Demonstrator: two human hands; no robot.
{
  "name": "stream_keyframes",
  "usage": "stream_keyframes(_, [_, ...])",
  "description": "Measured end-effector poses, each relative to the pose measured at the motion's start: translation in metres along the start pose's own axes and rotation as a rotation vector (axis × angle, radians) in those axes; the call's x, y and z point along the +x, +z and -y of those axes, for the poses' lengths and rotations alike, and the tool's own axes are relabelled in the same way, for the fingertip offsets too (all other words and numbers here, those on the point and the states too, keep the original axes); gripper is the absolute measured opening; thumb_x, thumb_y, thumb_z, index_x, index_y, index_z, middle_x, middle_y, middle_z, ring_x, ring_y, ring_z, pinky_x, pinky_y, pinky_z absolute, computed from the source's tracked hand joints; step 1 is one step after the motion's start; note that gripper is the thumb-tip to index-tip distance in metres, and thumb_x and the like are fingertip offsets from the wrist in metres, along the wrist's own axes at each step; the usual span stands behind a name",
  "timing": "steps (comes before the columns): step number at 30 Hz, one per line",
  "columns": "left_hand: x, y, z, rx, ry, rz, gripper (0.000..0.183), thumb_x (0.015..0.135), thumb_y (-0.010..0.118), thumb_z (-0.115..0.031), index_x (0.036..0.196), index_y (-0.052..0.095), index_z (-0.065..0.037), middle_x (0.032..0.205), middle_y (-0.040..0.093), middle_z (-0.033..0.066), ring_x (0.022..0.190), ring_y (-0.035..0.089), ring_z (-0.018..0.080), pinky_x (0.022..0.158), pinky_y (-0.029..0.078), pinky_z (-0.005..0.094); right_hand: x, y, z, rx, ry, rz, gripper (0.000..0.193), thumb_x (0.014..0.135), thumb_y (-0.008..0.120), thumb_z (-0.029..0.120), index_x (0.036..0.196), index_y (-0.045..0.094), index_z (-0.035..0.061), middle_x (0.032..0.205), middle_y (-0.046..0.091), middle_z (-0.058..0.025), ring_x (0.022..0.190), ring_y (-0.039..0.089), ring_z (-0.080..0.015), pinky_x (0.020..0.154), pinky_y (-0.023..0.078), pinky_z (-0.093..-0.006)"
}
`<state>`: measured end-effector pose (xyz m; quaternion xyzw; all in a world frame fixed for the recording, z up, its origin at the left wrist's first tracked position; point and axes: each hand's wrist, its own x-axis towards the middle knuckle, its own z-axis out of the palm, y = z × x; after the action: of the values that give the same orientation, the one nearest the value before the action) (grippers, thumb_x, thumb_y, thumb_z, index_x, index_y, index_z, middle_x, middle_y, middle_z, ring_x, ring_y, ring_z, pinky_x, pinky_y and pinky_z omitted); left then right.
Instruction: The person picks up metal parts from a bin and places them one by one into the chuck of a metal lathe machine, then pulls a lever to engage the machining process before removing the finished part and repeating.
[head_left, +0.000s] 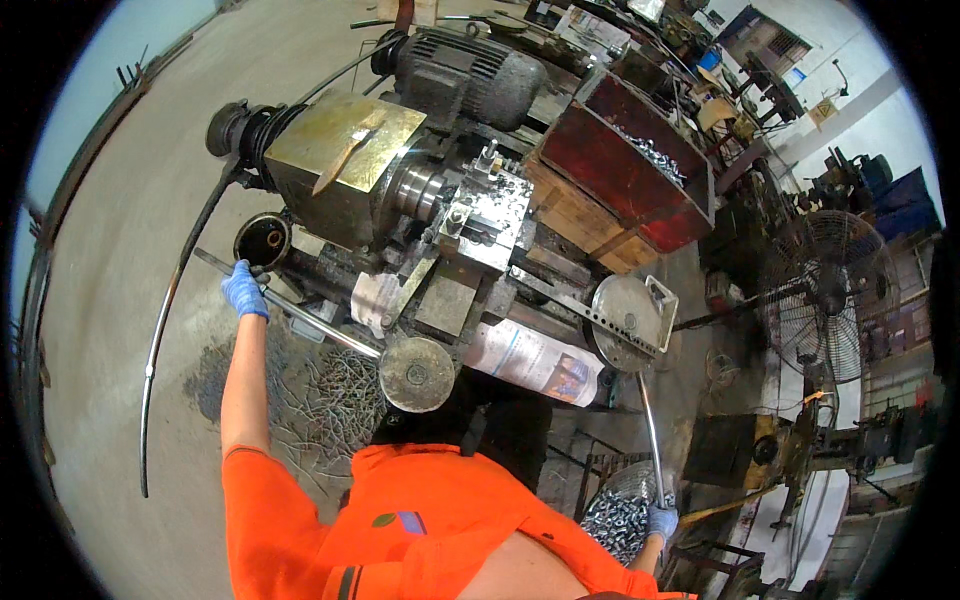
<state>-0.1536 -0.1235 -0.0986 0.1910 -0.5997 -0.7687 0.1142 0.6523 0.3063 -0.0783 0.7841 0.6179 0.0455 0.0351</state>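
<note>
My left hand [245,290], in a blue glove, is closed round a metal lever [322,326] beside a dark round pot [262,240]. That lever runs to a round metal disc [416,375] at the near side of a small machine. On the right, my blue-gloved right hand [661,522] is closed at the lower end of a second metal lever [650,425], which hangs from a larger disc [626,312]. Just left of that hand lies a heap of small metal parts [617,522]. Ahead of me are the machine's chuck [418,192] and tool block [487,222].
A brush [345,160] lies on the machine's brass-coloured cover [300,140], with an electric motor [465,75] behind. A red bin [625,150] of metal pieces stands on wood. Metal shavings [335,400] litter the left floor. A large fan [830,295] is at right.
</note>
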Motion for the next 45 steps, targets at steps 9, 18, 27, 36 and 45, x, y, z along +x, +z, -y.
stream_keyframes(9, [-0.012, 0.008, -0.010, 0.017, -0.017, -0.050, 0.015, 0.081, 0.055, -0.009, 0.081, 0.055, 0.006, 0.060, 0.060, 0.0145, 0.041, 0.055, 0.0186, 0.037, 0.046, 0.0291, 0.002, 0.002, -0.005, -0.043, 0.015, 0.066, 0.050, 0.067, 0.064, 0.043, 0.085, 0.064, -0.0035, 0.087, 0.060, -0.0279, 0.086, 0.060, -0.0396, 0.076, 0.048, -0.0443])
stream_keyframes(18, [0.002, -0.001, 0.004, -0.025, -0.009, -0.013, 0.014, 0.082, 0.054, -0.009, 0.083, 0.055, 0.005, 0.060, 0.060, 0.0146, 0.040, 0.055, 0.0184, 0.037, 0.045, 0.0284, -0.010, -0.011, 0.005, 0.012, 0.019, 0.078, 0.048, 0.065, 0.066, 0.042, 0.090, 0.065, 0.0008, 0.090, 0.061, -0.0259, 0.087, 0.060, -0.0384, 0.076, 0.048, -0.0444])
stream_keyframes(27, [0.003, -0.002, 0.007, -0.043, 0.022, -0.019, 0.017, 0.083, 0.053, -0.012, 0.081, 0.056, 0.004, 0.063, 0.061, 0.0137, 0.043, 0.056, 0.0204, 0.039, 0.049, 0.0296, 0.000, 0.016, -0.012, 0.027, 0.017, 0.028, 0.041, 0.061, 0.068, 0.033, 0.083, 0.065, -0.0010, 0.085, 0.062, -0.0259, 0.085, 0.061, -0.0381, 0.073, 0.048, -0.0430])
stream_keyframes(36, [0.002, 0.001, 0.003, -0.021, -0.014, -0.020, 0.018, 0.083, 0.053, -0.012, 0.083, 0.056, 0.006, 0.065, 0.062, 0.0144, 0.044, 0.057, 0.0208, 0.039, 0.049, 0.0299, 0.004, 0.026, -0.021, -0.003, 0.044, -0.015, 0.038, 0.061, 0.069, 0.031, 0.078, 0.065, -0.0027, 0.079, 0.061, -0.0271, 0.078, 0.061, -0.0388, 0.069, 0.048, -0.0427])
stream_keyframes(45, [0.007, -0.003, 0.010, -0.053, 0.009, 0.003, 0.018, 0.082, 0.055, -0.012, 0.081, 0.057, 0.006, 0.065, 0.062, 0.0144, 0.044, 0.057, 0.0208, 0.039, 0.049, 0.0301, -0.027, -0.017, 0.013, 0.053, 0.091, 0.072, 0.043, 0.055, 0.070, 0.026, 0.086, 0.061, -0.0029, 0.089, 0.062, -0.0254, 0.083, 0.060, -0.0386, 0.077, 0.046, -0.0425])
